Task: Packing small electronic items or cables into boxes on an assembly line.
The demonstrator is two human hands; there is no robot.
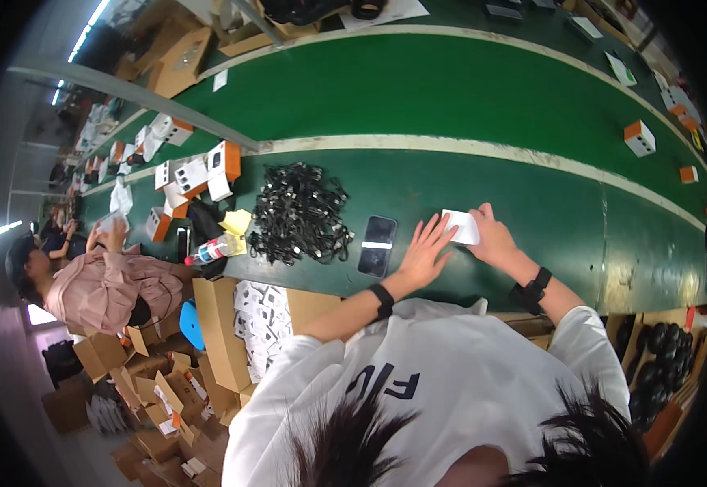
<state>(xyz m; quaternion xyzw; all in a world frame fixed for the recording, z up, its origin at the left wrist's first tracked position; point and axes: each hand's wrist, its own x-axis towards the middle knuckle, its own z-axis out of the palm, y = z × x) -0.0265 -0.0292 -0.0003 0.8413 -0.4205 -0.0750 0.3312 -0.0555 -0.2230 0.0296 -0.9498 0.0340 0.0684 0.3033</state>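
On the green workbench (532, 191) in front of me lies a small white folded paper or flat packet (461, 226); its exact kind is hard to make out. My right hand (495, 238) is closed on its right side. With fingers stretched out, my left hand (426, 253) rests at its left edge, fingertips touching or very close. A dark smartphone (378, 245) with a bright band across its screen lies just left of my left hand. Farther left is a big tangled heap of black cables (301, 215).
Left of the cables are a bottle (211, 250), yellow paper (238, 223) and orange-white boxes (224, 162). Beyond a pale rail runs a green conveyor belt (451, 89). A co-worker in pink (114, 284) sits left. A carton of white packets (262, 321) stands below the bench edge.
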